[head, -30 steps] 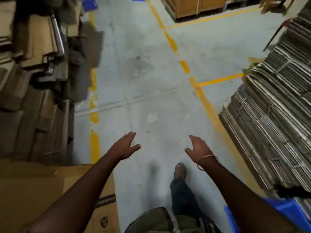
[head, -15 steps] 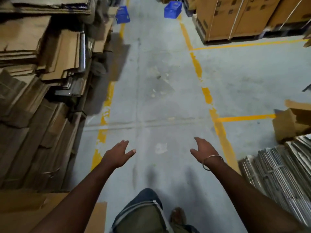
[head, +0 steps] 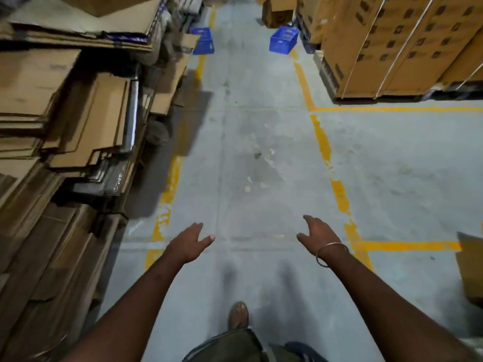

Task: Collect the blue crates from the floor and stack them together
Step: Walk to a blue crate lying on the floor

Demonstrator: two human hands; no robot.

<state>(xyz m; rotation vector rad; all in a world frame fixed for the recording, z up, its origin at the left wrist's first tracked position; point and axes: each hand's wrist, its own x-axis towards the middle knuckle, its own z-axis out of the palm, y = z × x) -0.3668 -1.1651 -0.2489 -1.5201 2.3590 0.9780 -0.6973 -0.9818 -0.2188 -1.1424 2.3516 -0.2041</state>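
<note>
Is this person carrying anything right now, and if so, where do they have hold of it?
Nothing is held. The left hand and right hand are both open over the floor; the two blue crates sit far ahead, untouched.

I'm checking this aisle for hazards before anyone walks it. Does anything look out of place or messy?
Yes. Two blue plastic crates sit loose at the aisle's far end, one on the left yellow line, one by the right line. Pale scraps litter the grey concrete floor, and flattened cardboard sheets on the left lean askew.

Bare forearms, thin metal bangle (head: 332, 254) on the right wrist, olive trousers (head: 235, 346), sandal (head: 238, 315).
</note>
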